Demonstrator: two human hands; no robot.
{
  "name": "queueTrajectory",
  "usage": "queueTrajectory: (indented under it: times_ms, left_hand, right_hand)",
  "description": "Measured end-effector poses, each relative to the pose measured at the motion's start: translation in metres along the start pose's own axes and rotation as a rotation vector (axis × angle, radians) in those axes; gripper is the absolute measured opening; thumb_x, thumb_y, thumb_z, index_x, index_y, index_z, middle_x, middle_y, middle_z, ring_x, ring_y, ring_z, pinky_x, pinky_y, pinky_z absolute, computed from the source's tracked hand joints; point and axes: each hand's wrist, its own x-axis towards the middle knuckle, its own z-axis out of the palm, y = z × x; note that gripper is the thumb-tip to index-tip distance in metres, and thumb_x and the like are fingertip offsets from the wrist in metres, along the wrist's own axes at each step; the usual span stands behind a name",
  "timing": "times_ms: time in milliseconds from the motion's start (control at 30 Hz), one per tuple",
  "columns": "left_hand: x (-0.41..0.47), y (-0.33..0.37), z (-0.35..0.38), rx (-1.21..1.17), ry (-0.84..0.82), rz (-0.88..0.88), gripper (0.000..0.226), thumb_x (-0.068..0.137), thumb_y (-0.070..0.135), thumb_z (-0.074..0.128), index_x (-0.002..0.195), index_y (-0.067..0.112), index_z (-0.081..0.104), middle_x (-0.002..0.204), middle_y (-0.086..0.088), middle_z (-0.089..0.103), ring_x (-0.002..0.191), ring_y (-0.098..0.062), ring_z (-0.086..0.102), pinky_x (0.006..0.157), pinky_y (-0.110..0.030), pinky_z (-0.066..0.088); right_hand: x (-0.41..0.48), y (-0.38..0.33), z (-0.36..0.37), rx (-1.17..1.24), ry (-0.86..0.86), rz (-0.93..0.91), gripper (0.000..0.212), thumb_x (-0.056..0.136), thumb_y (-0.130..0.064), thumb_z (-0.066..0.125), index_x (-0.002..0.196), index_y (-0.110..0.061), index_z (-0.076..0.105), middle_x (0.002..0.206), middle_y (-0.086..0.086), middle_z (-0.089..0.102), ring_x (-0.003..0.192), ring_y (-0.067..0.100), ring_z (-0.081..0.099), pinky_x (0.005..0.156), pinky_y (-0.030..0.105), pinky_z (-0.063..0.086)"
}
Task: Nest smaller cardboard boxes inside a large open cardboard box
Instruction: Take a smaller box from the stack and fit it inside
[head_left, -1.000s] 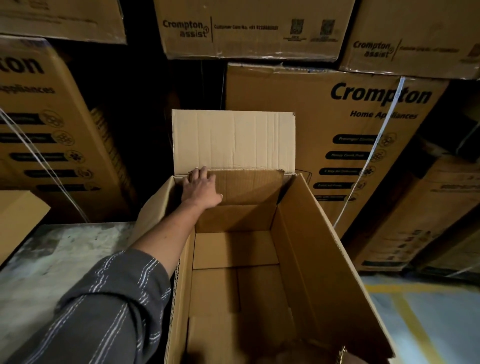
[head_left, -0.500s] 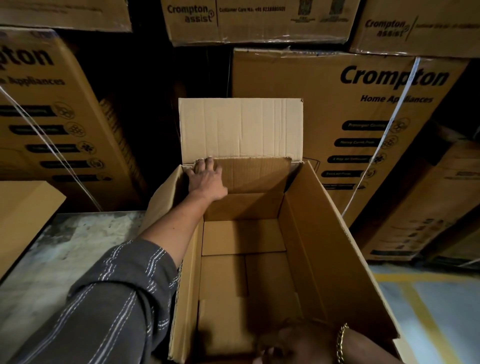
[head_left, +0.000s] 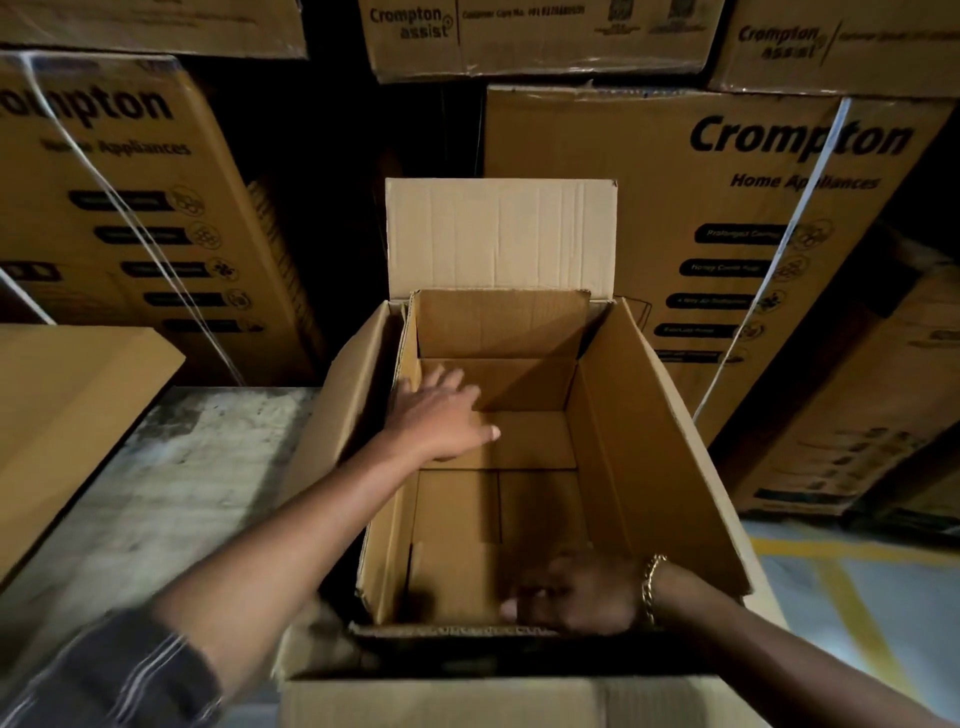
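Here, in the centre of the frame, a smaller cardboard box (head_left: 498, 322) sits inside the large open cardboard box (head_left: 337, 405), whose far flap stands upright. The left hand (head_left: 441, 415), fingers spread, reaches over the inner left wall. The right hand (head_left: 576, 597) curls over the near rim, lower centre. Pushing 1 end harder would likely tilt the inner box and wedge it against the outer walls.

Large box (head_left: 441, 701) is brown; sleeve (head_left: 130, 675) grey with white stripes; bracelet (head_left: 649, 582) gold.
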Motion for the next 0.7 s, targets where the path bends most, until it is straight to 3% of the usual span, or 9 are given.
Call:
queueTrajectory:
  times_ms: [100, 267, 400, 500, 600, 700]
  left_hand:
    - [-0.068, 0.015, 0.006, -0.225, -0.239, 0.073, 0.065, 0.096, 0.065, 0.043, 0.148, 0.027, 0.042, 0.157, 0.0, 0.038, 0.14, -0.024, 0.039, 0.107, -0.04, 0.036]
    - [-0.132, 0.029, 0.032, -0.311, -0.457, 0.055, 0.062, 0.096, 0.07, 0.032, 0.14, 0.032, 0.052, 0.148, 0.002, 0.051, 0.129, -0.021, 0.051, 0.094, -0.033, 0.043]
    - [-0.164, 0.036, 0.044, -0.293, -0.412, 0.038, 0.06, 0.098, 0.069, 0.028, 0.133, 0.029, 0.057, 0.142, -0.001, 0.056, 0.126, -0.023, 0.052, 0.083, -0.03, 0.036]
    - [-0.182, 0.037, 0.057, -0.323, -0.358, 0.008, 0.062, 0.096, 0.071, 0.028, 0.123, 0.026, 0.061, 0.134, -0.001, 0.061, 0.117, -0.02, 0.057, 0.081, -0.031, 0.041]
    - [-0.193, 0.036, 0.067, -0.309, -0.308, 0.014, 0.062, 0.096, 0.072, 0.027, 0.126, 0.029, 0.061, 0.134, 0.004, 0.062, 0.115, -0.017, 0.058, 0.079, -0.031, 0.042]
    - [-0.198, 0.036, 0.07, -0.304, -0.258, 0.015, 0.065, 0.094, 0.074, 0.025, 0.128, 0.031, 0.06, 0.135, 0.005, 0.061, 0.117, -0.016, 0.058, 0.083, -0.032, 0.044]
  right_hand:
    - [-0.011, -0.005, -0.003, 0.05, -0.055, 0.06, 0.055, 0.101, -0.06, 0.032, 0.141, -0.027, 0.05, 0.146, 0.004, 0.05, 0.131, 0.025, 0.047, 0.102, 0.03, 0.035]
    - [-0.019, -0.002, 0.002, 0.104, -0.021, 0.095, 0.059, 0.099, -0.064, 0.032, 0.136, -0.023, 0.052, 0.143, 0.004, 0.052, 0.115, 0.019, 0.05, 0.091, 0.029, 0.034]
    - [-0.028, 0.003, 0.013, 0.088, 0.06, 0.097, 0.061, 0.098, -0.065, 0.03, 0.141, -0.026, 0.048, 0.149, 0.004, 0.048, 0.133, 0.024, 0.045, 0.091, 0.027, 0.03]
    - [-0.037, 0.005, 0.024, 0.082, 0.099, 0.097, 0.062, 0.096, -0.069, 0.028, 0.137, -0.028, 0.052, 0.14, 0.004, 0.055, 0.122, 0.024, 0.052, 0.09, 0.032, 0.039]
    - [-0.044, 0.003, 0.036, 0.067, 0.125, 0.096, 0.06, 0.096, -0.07, 0.028, 0.131, -0.03, 0.055, 0.131, 0.004, 0.061, 0.114, 0.024, 0.057, 0.094, 0.036, 0.045]
    - [-0.046, 0.005, 0.045, 0.06, 0.173, 0.087, 0.054, 0.095, -0.071, 0.028, 0.122, -0.033, 0.057, 0.123, 0.005, 0.064, 0.107, 0.024, 0.06, 0.089, 0.035, 0.046]
